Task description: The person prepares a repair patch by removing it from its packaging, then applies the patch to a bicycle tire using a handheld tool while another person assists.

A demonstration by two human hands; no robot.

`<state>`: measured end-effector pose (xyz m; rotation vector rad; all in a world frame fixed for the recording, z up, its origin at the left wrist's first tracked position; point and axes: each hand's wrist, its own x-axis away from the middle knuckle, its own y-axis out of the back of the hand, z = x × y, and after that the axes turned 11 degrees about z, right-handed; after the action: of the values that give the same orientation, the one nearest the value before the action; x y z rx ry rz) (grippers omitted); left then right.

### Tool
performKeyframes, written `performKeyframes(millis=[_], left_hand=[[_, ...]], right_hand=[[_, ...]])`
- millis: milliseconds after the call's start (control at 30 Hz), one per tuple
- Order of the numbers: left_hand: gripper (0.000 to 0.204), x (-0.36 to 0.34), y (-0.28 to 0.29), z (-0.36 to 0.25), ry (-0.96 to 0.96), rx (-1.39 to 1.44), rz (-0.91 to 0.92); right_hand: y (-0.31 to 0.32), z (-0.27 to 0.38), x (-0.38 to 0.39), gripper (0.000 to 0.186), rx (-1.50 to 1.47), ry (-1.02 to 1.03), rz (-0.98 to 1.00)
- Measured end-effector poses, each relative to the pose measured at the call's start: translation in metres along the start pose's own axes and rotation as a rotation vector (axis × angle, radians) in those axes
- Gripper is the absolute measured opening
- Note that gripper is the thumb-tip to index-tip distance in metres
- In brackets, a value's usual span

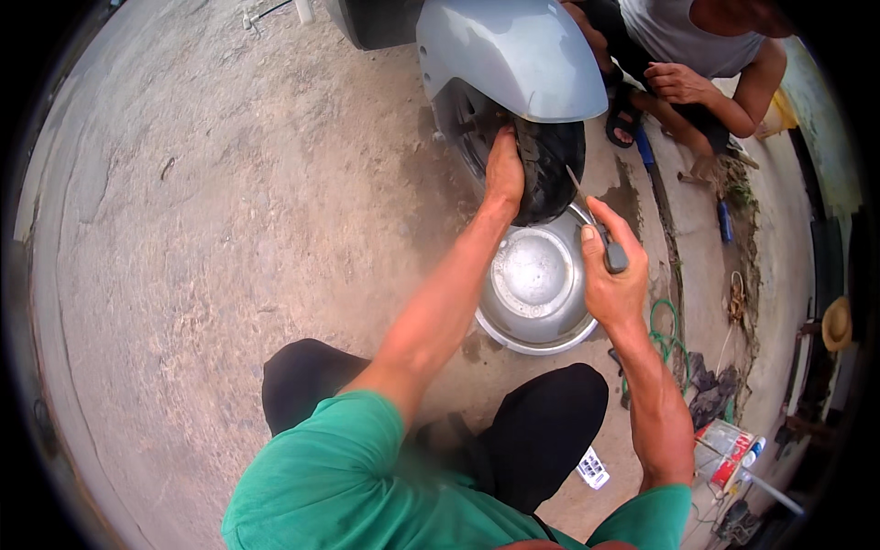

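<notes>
Here, left hand [505,170] lies flat on the tyre [550,165] (fingers together) — right hand [612,275], fist closed, grips a tool [600,234] above the basin [536,284].

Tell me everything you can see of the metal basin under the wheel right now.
The metal basin is round, shallow and silvery, dull and scuffed inside, with a flat bottom and rolled rim. It sits upright on the concrete ground, partly beneath the black tyre, which overlaps its far edge. Whether it holds water cannot be told. The right hand, holding a dark-handled tool, hangs above its right rim; no hand touches it.
</notes>
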<state>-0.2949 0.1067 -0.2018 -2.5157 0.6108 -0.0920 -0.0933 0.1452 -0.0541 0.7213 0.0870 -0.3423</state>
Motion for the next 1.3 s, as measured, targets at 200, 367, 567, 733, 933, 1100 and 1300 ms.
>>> performKeyframes(millis=[200,367,567,733,933,1100,1300], left_hand=[[0.056,0.008,0.001,0.004,-0.018,-0.2,0.063],[0.057,-0.011,0.015,0.016,0.162,0.149,0.117],[0.057,-0.006,0.0,0.0,0.226,0.207,0.113],[0.055,-0.002,0.002,0.0,0.204,0.182,0.121],[0.054,0.001,-0.003,0.004,0.105,0.118,0.038],[0.054,0.012,-0.015,-0.004,0.064,-0.012,-0.02],[0.056,0.017,-0.014,-0.004,0.038,-0.192,-0.093]], right_hand=[[0.012,0.014,0.008,0.046,-0.003,-0.147,0.118],[0.007,0.009,0.011,0.049,-0.105,-0.23,0.166],[0.018,0.005,0.007,0.052,-0.039,-0.109,0.177],[0.027,-0.005,0.006,0.052,0.101,-0.014,0.254],[0.05,-0.009,-0.01,0.058,0.57,0.145,0.438],[0.072,0.0,-0.027,0.074,0.888,0.269,0.654],[0.077,0.006,-0.04,0.073,0.927,0.271,0.776]])
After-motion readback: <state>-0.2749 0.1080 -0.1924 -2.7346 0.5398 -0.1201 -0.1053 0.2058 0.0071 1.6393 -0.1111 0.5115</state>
